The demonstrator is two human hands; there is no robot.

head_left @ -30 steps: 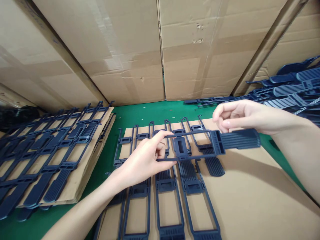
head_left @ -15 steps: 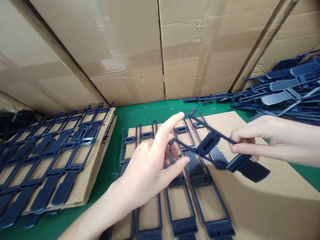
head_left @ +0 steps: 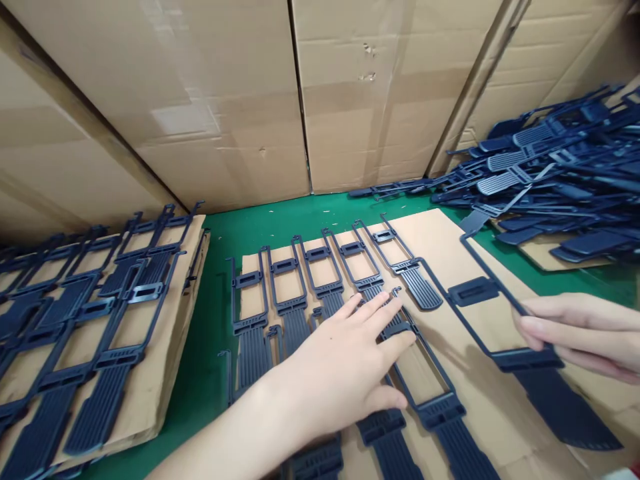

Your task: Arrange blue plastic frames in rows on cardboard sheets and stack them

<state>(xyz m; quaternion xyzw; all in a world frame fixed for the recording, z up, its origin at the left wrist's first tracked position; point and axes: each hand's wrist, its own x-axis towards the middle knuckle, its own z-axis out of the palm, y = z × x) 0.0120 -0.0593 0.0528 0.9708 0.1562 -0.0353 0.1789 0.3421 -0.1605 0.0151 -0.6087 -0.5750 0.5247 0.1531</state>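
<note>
In my right hand (head_left: 583,333) is a dark blue plastic frame piece (head_left: 473,291), pinched by one side rail. It has an open rectangular frame, a slotted crossbar and a wide flat paddle end. Tilted, it hangs over the right part of a cardboard sheet (head_left: 500,400). My left hand (head_left: 345,363) is stretched palm down over the laid pieces, fingers apart and holding nothing; whether it touches them I cannot tell. Like pieces (head_left: 423,290) lie side by side on the sheet in two overlapping rows, ribbed paddles towards me. My left hand and forearm hide several of them.
A cardboard stack (head_left: 173,373) topped with similar pieces stands at the left. A loose heap of pieces (head_left: 560,173) lies at the back right. Tall cardboard boxes (head_left: 225,100) line the back of the green surface (head_left: 210,313).
My right hand has brought the frame piece lower and turned its paddle end towards me. My left hand has moved from beside the piece's hooked ends down over the laid pieces. The view has shifted right.
</note>
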